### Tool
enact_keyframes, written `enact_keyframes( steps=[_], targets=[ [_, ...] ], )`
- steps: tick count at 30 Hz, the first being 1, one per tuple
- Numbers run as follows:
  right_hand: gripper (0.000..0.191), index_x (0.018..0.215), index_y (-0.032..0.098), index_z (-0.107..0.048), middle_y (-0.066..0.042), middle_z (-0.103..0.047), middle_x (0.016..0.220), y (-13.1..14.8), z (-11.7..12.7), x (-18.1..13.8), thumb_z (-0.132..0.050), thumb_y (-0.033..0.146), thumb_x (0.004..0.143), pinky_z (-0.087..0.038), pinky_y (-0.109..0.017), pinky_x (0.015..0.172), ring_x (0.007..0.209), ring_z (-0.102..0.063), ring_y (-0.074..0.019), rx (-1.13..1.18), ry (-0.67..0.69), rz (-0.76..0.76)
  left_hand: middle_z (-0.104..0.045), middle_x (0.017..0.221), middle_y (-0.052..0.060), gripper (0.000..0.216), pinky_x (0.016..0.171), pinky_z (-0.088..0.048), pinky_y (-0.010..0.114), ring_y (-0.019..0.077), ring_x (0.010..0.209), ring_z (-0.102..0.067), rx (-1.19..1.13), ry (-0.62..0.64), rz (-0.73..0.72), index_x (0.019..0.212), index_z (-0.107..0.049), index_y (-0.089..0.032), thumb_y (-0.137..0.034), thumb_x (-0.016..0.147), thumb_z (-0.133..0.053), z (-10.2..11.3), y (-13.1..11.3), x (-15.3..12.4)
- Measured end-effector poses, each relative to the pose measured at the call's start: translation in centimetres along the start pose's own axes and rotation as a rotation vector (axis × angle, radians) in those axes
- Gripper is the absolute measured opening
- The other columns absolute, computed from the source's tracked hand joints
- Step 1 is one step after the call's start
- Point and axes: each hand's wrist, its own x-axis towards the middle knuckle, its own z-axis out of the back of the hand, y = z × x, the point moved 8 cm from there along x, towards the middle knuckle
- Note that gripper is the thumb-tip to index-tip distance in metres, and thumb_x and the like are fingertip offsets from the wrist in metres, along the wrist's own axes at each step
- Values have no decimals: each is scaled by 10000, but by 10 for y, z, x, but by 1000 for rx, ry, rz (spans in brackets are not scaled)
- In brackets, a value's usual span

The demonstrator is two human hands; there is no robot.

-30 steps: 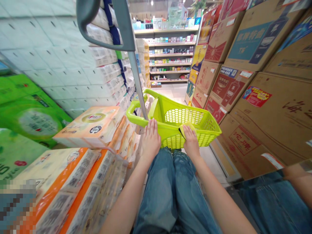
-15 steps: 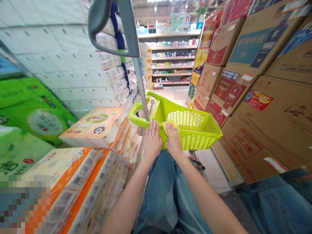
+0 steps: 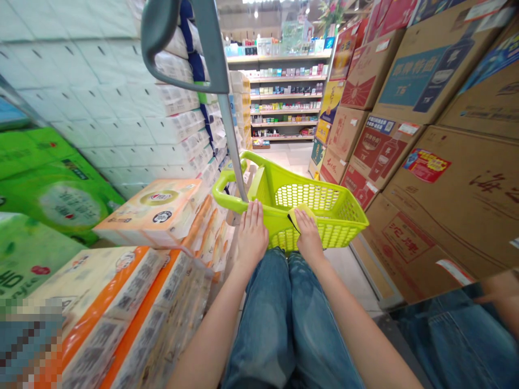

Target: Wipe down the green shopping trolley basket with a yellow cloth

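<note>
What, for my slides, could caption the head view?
Left hand flat on green basket, right hand holding yellow cloth against it.

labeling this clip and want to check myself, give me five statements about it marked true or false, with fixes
1. The right hand holds a yellow cloth. True.
2. The left hand grips the gray handle. False: it lies flat on the near side of the lime-green basket.
3. The metal pole rises from the basket's right end. False: from its left end.
4. Cardboard cartons are stacked on the right. True.
5. The person wears white trousers. False: blue jeans.
</note>
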Motion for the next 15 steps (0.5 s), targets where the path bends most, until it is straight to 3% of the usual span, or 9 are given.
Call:
enact_keyframes(
  steps=[4, 8, 12, 15],
  targets=[
    [863, 1503, 186, -324, -75, -441, 1509, -35, 12, -16, -366, -62, 677, -300, -472, 1180, 1439, -325, -203, -88, -36, -45, -265, 1596, 125, 699, 1207, -217, 440, 235, 1495, -184, -1, -2, 4, 1532, -189, -72, -147, 868, -393, 0, 1, 0],
    [810, 1485, 167, -355, -77, -449, 1505, -51, 20, -26, -371, -46, 704, -304, -487, 1175, 1431, -340, -225, -152, -43, -116, -252, 1600, 130, 703, 1211, -209, 433, 232, 1499, -166, 9, 13, 4, 1531, -185, -61, -146, 865, -393, -1, 1, 0],
    [840, 1476, 123, -364, -102, -444, 1506, -35, 17, -18, -407, -38, 653, -299, -497, 1176, 1432, -332, -256, -169, -71, -205, -247, 1602, 132, 707, 1212, -206, 413, 221, 1501, -154, 14, 18, 9, 1531, -176, -61, -138, 862, -390, -3, 1, 0],
    [844, 1461, 95, -390, -121, -455, 1496, 3, 1, 4, -409, -44, 629, -286, -475, 1188, 1428, -339, -253, -93, -31, -177, -247, 1602, 127, 707, 1211, -210, 412, 222, 1500, -155, 8, 12, 8, 1531, -172, -60, -137, 862, -386, -3, 2, 0]
  ],
)
